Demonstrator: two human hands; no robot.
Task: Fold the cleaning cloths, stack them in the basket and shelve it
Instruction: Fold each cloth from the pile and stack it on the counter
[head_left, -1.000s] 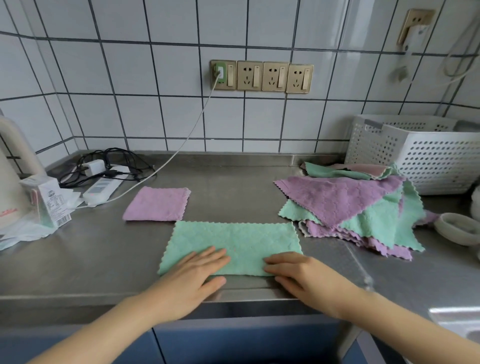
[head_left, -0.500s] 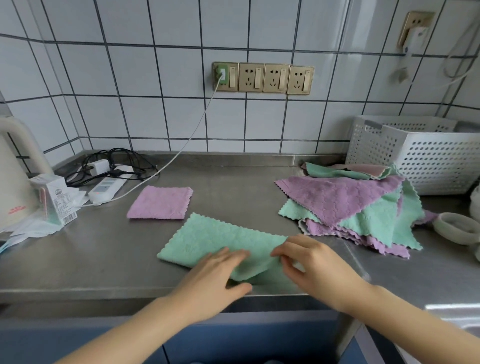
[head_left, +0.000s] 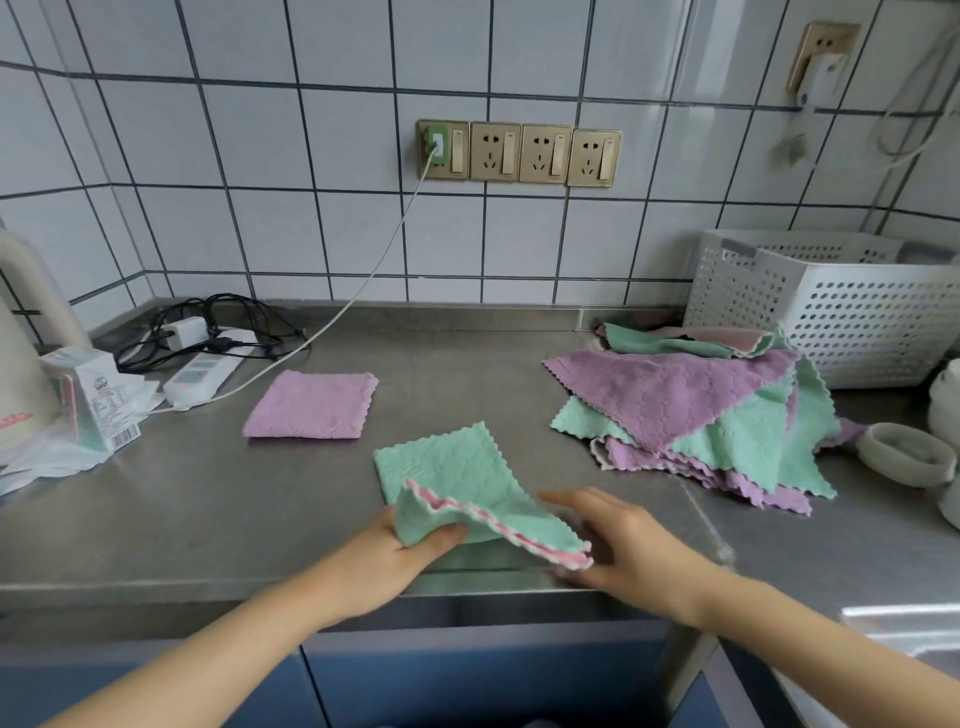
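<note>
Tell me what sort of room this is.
Most likely a kitchen or utility room: a stainless steel counter, a white tiled wall with a row of sockets, and a kettle at the left edge.

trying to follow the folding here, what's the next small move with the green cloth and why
Probably carry the lifted edge across and lay it flat on the other half. The left hand grips one end of the green cloth, raised with its pink underside showing, while the right hand lies open beside the near corner. The fold is only half made; the purple cloth already lies folded.
</note>
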